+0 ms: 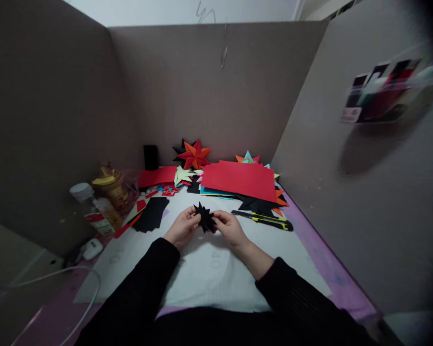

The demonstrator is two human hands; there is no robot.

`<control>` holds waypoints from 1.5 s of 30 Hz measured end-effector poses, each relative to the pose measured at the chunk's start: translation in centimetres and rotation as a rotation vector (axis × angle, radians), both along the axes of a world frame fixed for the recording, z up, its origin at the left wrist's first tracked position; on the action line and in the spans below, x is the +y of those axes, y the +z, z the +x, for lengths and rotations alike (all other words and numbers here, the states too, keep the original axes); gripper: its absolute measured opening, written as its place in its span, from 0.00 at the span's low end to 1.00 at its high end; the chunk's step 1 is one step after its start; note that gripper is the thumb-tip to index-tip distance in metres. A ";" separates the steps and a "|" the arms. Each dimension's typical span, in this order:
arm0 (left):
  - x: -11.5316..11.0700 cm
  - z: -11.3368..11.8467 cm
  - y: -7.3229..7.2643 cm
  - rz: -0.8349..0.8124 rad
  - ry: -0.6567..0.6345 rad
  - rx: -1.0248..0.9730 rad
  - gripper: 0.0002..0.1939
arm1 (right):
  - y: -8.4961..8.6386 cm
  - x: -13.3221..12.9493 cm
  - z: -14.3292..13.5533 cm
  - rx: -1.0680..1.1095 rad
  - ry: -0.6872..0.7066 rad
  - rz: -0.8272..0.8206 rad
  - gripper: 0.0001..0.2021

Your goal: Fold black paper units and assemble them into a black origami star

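The small black folded-paper star [206, 217] is held above the white sheet [216, 293] on the purple tabletop [350, 294], between its left and right edges. The left hand [181, 228] pinches its left side; the right hand [234, 229] grips its right rim by the fingertips. It should handle as light, stiff along the folds, its tips easily bent; best held near the thicker centre.
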State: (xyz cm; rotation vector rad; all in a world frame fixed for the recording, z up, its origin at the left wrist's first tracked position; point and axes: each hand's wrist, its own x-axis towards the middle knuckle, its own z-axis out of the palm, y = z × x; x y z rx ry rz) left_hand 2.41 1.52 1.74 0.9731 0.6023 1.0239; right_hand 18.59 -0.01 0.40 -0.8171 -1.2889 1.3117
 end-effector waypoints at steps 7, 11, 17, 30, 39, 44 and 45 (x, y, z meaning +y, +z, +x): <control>0.0 -0.1 -0.2 -0.003 -0.039 -0.039 0.13 | 0.4 -0.3 0.0 0.021 0.023 0.032 0.12; 0.0 -0.1 -0.3 -0.022 -0.037 -0.062 0.13 | 0.7 -0.5 -0.1 -0.022 0.001 0.051 0.12; -0.1 0.0 -0.4 -0.008 0.016 -0.052 0.13 | 1.4 -1.4 -0.1 -0.145 -0.084 0.210 0.09; -0.2 0.3 -0.2 0.070 0.102 -0.005 0.13 | 1.4 -1.3 -0.2 -0.151 -0.131 0.216 0.04; -0.4 -1.8 1.0 0.594 0.054 0.078 0.06 | 2.0 -1.6 0.1 -0.029 -0.009 0.315 0.05; -0.7 -2.2 2.6 0.827 0.162 0.204 0.05 | 2.6 -2.0 0.5 -0.020 0.029 0.370 0.04; -0.8 -2.1 2.8 0.824 0.178 0.211 0.05 | 2.8 -2.2 0.5 -0.033 0.029 0.377 0.04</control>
